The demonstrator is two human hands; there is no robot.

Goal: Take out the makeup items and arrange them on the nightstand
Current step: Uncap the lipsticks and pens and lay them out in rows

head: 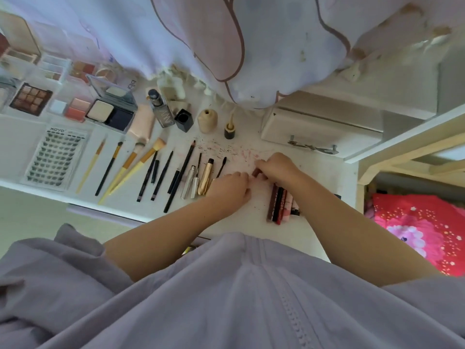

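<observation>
White nightstand top (314, 177), smeared pink ahead of my fingers. Right hand (275, 165) pinches a small dark lip product (256, 172); left hand (230, 186) curled beside it, fingertips meeting, grip unclear. Lip tubes (280, 204) lie under my right wrist; mascaras (205, 180) touch left knuckles. Open room toward the drawer box (319, 127).

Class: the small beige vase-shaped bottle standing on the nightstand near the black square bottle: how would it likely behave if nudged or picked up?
The beige bottle stands upright on a rounded body with a narrow neck, so a sideways nudge would probably tip it. Once down, its round sides would likely let it roll. It looks small, so probably light.
</observation>
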